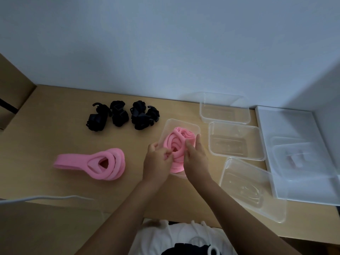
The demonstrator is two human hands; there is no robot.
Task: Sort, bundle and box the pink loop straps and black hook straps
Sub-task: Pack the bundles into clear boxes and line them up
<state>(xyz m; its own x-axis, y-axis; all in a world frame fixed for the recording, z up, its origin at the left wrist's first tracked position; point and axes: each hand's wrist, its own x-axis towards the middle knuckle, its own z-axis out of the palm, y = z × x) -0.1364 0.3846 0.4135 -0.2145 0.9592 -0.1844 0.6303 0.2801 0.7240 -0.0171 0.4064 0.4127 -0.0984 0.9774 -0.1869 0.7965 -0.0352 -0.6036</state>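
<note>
far left: cardboard box (11, 100) and white cable (46, 197) along the near edge of the table (55, 129), both off task.
next: loose pink bundle (95, 163), coiled, lying on the table with one tail sticking out left, not boxed.
behind and right of it: black hook strap bundles (121, 115), clustered near the wall, not boxed.
centre: left hand (157, 162), fingers curled, pinching the near-left edge of the boxed pink bundle (177, 146), seated in clear box (181, 124) and standing proud of the rim.
right hand (196, 157) against that bundle's right side, thumb on the pink, fingers near straight, pressing rather than gripping.
right again: three empty clear boxes (237, 140) in a row, then lids (290, 151) on a white board, well apart from the straps.
judgement: sorted by colour, bundled, boxing barely started. in progress: first pink bundle. left to box: second pink bundle, all black bundles. also left: lids, none fitted.
</note>
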